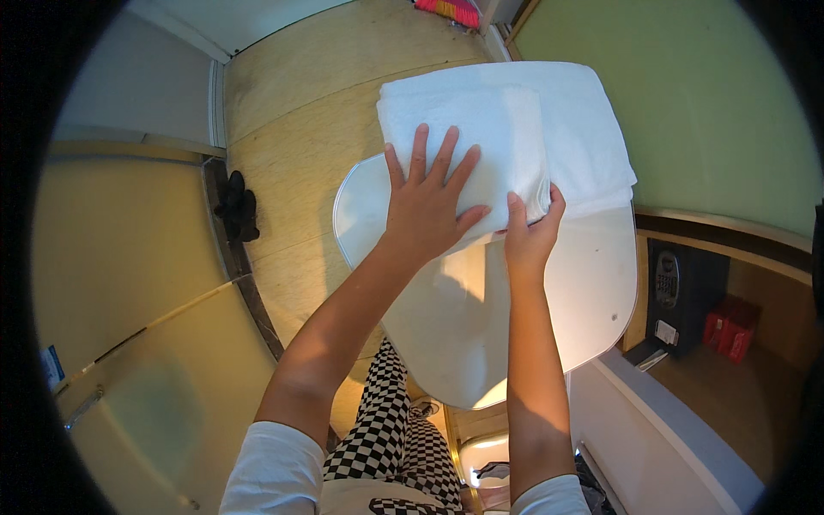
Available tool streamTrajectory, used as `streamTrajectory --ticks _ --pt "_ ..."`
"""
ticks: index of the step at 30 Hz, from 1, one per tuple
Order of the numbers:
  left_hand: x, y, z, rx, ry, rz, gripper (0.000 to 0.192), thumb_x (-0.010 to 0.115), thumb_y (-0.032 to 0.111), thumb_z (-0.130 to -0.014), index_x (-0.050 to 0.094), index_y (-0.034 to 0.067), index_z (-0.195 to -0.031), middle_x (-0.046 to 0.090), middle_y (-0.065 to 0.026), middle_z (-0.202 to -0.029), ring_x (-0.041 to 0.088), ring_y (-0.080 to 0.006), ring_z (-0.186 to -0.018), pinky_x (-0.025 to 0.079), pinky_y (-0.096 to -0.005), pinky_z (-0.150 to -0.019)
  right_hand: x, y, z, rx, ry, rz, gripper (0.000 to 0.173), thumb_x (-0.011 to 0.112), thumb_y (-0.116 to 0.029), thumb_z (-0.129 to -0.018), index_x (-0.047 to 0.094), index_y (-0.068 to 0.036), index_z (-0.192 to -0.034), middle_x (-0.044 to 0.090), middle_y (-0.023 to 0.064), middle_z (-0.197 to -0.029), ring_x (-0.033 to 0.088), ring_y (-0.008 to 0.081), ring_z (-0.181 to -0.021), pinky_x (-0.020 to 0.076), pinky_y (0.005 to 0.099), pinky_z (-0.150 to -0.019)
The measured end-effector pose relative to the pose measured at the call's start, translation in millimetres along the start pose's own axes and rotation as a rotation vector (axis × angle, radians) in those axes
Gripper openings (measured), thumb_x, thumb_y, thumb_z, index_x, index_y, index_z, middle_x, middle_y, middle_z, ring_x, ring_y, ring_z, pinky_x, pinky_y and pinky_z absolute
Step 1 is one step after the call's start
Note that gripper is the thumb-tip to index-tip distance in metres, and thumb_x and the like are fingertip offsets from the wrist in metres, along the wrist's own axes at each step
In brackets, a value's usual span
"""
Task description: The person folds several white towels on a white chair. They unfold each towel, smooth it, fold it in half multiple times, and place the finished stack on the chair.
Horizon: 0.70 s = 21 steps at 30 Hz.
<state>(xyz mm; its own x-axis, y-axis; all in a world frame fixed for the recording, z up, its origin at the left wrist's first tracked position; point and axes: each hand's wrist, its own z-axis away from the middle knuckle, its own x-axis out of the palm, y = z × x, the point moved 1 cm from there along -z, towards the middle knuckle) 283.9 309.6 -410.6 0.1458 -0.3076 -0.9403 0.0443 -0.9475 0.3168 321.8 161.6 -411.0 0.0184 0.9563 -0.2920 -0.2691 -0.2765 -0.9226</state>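
Observation:
A folded white towel [476, 116] lies on the far part of a white table with rounded corners [450, 347]. Beneath it and to its right spreads another layer of white cloth [586, 141]; whether the two are one piece I cannot tell. My left hand [431, 193] rests flat on the folded towel, palm down, fingers spread, gripping nothing. At the towel's near right corner, my right hand [533, 225] pinches the folded edge, thumb on top and fingers at its right side and underneath.
A green panel [669, 103] stands at the right, above an open compartment with a dark safe [685, 290] and red boxes [732, 327]. Black shoes [239, 206] lie on the floor at the left, beside a frosted glass partition [148, 373]. Colourful fabric [450, 9] is at the top.

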Motion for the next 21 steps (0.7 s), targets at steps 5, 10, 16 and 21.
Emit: streamTrajectory --ticks 5,10,16,21 --pt "-1 2 1 -0.009 0.011 -0.003 0.072 0.056 0.055 -0.082 0.035 0.019 -0.141 0.021 -0.0123 -0.151 0.010 -0.0391 -0.140 0.009 -0.0667 -0.105 2 7 3 -0.302 0.184 0.333 0.065 0.063 -0.025 -0.087 0.030 -0.001 -0.137 0.058 0.0227 -0.113 0.062 0.0251 -0.083 0.0489 0.0321 -0.077" --pt "9 4 10 -0.014 -0.026 -0.073 0.070 0.056 0.047 -0.085 0.031 0.019 -0.144 0.018 -0.0145 -0.152 0.011 -0.0388 -0.140 0.009 -0.0641 -0.106 -6 36 5 -0.047 0.086 0.177 0.059 0.060 -0.025 -0.089 0.032 -0.007 -0.138 0.058 0.0188 -0.118 0.063 0.0286 -0.084 0.0481 0.0357 -0.079" --pt "33 34 67 0.210 -0.045 -0.133 0.065 0.054 0.035 -0.088 0.029 0.013 -0.145 0.018 -0.0168 -0.152 0.014 -0.0390 -0.140 0.010 -0.0576 -0.110 -18 104 52 -0.037 0.111 0.342 0.052 0.052 -0.004 -0.081 0.043 -0.008 -0.133 0.058 0.0193 -0.108 0.054 0.0372 -0.101 0.0445 0.0452 -0.086" --pt "59 55 145 0.325 -0.319 0.007 0.062 0.051 0.029 -0.091 0.026 0.007 -0.144 0.016 -0.0240 -0.149 0.015 -0.0421 -0.138 0.013 -0.0571 -0.109 -59 157 148 -0.088 0.179 0.401 0.014 0.057 -0.002 -0.075 0.063 0.000 -0.088 0.058 0.0154 -0.090 0.055 0.0334 -0.090 0.0464 0.0419 -0.078"
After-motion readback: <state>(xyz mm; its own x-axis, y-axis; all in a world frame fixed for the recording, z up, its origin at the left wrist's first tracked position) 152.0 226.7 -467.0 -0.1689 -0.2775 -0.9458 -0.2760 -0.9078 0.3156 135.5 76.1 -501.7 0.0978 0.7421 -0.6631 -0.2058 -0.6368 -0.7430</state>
